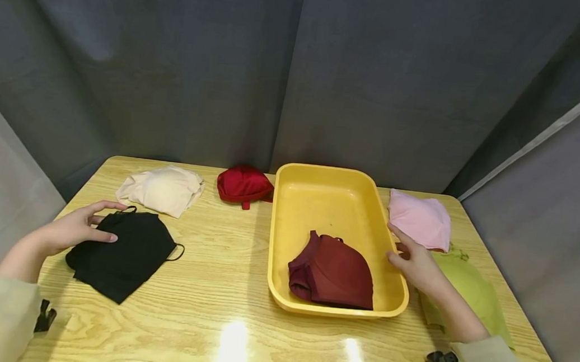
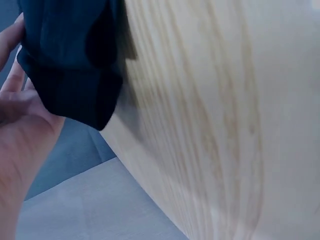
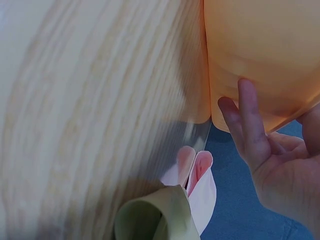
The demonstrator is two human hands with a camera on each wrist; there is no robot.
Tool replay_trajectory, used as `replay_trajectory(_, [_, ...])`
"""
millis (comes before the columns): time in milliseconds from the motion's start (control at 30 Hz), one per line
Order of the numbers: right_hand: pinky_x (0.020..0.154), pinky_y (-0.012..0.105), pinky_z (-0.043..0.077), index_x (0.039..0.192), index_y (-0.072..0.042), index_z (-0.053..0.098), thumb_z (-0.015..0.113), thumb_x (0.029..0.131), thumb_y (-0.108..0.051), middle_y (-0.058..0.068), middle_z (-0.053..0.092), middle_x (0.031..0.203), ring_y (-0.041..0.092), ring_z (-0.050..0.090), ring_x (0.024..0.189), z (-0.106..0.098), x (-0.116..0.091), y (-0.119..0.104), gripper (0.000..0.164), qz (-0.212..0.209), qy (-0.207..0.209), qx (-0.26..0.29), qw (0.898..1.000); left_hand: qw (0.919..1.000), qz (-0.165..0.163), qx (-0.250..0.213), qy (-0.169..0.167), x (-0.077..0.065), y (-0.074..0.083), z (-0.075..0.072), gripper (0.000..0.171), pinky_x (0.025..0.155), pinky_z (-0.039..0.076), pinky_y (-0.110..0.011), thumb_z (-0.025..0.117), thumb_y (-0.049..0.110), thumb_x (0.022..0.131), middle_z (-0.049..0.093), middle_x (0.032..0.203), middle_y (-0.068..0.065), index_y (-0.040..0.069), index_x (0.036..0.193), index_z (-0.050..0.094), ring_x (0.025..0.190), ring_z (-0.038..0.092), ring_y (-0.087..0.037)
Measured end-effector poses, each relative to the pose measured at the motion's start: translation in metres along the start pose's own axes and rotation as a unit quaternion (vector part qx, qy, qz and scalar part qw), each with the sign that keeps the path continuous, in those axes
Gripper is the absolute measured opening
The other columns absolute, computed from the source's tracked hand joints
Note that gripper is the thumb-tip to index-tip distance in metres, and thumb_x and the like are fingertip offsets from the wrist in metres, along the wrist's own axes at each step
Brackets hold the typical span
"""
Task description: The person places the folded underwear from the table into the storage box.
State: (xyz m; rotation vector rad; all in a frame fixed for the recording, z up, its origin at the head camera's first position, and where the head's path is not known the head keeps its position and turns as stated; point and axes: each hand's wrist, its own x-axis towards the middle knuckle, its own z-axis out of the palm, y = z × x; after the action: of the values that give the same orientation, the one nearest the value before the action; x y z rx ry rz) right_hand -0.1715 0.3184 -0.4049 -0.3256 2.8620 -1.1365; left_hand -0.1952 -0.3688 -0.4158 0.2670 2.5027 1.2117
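On the table's left side lies a folded black bra with thin straps. My left hand grips its left side, thumb over the cloth; in the left wrist view the bra partly hides the fingers. A yellow plastic basin stands right of centre, with a folded dark-red bra lying in its near end. My right hand holds the basin's right rim. Two of its fingers touch the outer wall in the right wrist view, where the thumb is mostly hidden.
Along the back lie a cream bra and a bright red satin bra. Right of the basin are a pink bra and a green bra, partly under my right forearm. Grey curtains hang behind the wooden table.
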Motion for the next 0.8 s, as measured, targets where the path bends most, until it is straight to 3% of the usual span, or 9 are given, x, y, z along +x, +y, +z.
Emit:
replay_trajectory(100, [0.077,0.033,0.053,0.148,-0.003,0.027,0.057,0.093,-0.011,0.034,0.04,0.137,0.045,0.052,0.114,0.0,0.0,-0.001,0.063,0.002,0.0,0.002,1.0,0.9999,0.011,0.005,0.007,-0.001,0.004,0.001,0.064,0.073,0.05,-0.031,0.071,0.021,0.085,0.021,0.146,-0.02,0.008,0.137,0.036,0.118,0.041,-0.041])
replay_trajectory(233, [0.078,0.035,0.053,0.148,-0.003,0.028,0.057,0.093,-0.013,0.034,0.042,0.136,0.045,0.052,0.114,0.0,-0.001,-0.002,0.063,0.002,0.001,0.0,1.0,0.9997,0.019,-0.001,0.015,-0.003,0.01,0.002,0.059,0.074,0.051,-0.028,0.07,0.02,0.085,0.029,0.142,-0.013,0.009,0.135,0.041,0.107,0.05,-0.016])
replay_trajectory(300, [0.079,0.036,0.053,0.148,-0.003,0.028,0.057,0.093,-0.013,0.034,0.042,0.135,0.046,0.051,0.114,0.0,0.0,-0.002,0.063,0.002,0.0,-0.003,1.0,0.9994,0.024,0.007,0.022,-0.003,0.012,0.002,0.057,0.076,0.048,-0.022,0.07,0.02,0.085,0.031,0.141,-0.01,0.01,0.134,0.042,0.108,0.047,-0.011])
replay_trajectory(500, [0.078,0.033,0.054,0.148,-0.006,0.028,0.057,0.093,-0.014,0.033,0.045,0.134,0.043,0.053,0.113,0.0,-0.001,0.0,0.063,0.007,0.0,0.0,1.0,0.9985,0.044,0.017,0.026,-0.003,0.025,0.005,0.054,0.079,0.04,-0.012,0.071,0.02,0.085,0.031,0.142,-0.012,0.011,0.132,0.046,0.127,0.03,-0.037])
replay_trajectory(600, [0.079,0.035,0.054,0.148,-0.006,0.028,0.057,0.093,-0.014,0.033,0.046,0.133,0.043,0.053,0.112,0.0,-0.001,0.0,0.062,0.008,0.001,-0.002,1.0,0.9988,0.045,0.003,0.021,-0.003,0.033,0.006,0.056,0.098,0.042,-0.034,0.071,0.02,0.084,0.024,0.149,-0.017,0.012,0.133,0.044,0.134,0.021,-0.047])
replay_trajectory(667, [0.079,0.034,0.054,0.148,-0.005,0.029,0.057,0.093,-0.013,0.033,0.047,0.132,0.042,0.054,0.111,0.001,-0.001,0.0,0.062,0.008,0.001,-0.003,1.0,0.9988,0.045,-0.006,0.019,-0.003,0.038,0.007,0.058,0.104,0.033,-0.055,0.071,0.02,0.084,0.019,0.151,-0.019,0.012,0.134,0.043,0.136,0.014,-0.05])
replay_trajectory(733, [0.078,0.033,0.054,0.148,-0.005,0.029,0.057,0.093,-0.013,0.033,0.046,0.132,0.043,0.054,0.111,0.001,0.0,0.0,0.062,0.006,0.001,-0.001,1.0,0.9985,0.049,-0.016,0.019,-0.004,0.043,0.008,0.058,0.099,0.02,-0.071,0.071,0.02,0.084,0.015,0.153,-0.019,0.012,0.134,0.043,0.137,0.007,-0.053])
replay_trajectory(800, [0.077,0.031,0.054,0.148,-0.004,0.028,0.057,0.093,-0.013,0.033,0.045,0.133,0.042,0.054,0.111,0.0,0.0,0.001,0.062,0.001,0.0,0.003,1.0,0.9982,0.053,-0.015,0.025,-0.006,0.049,0.008,0.058,0.1,0.02,-0.071,0.072,0.02,0.084,0.016,0.153,-0.017,0.012,0.134,0.044,0.137,0.007,-0.053])
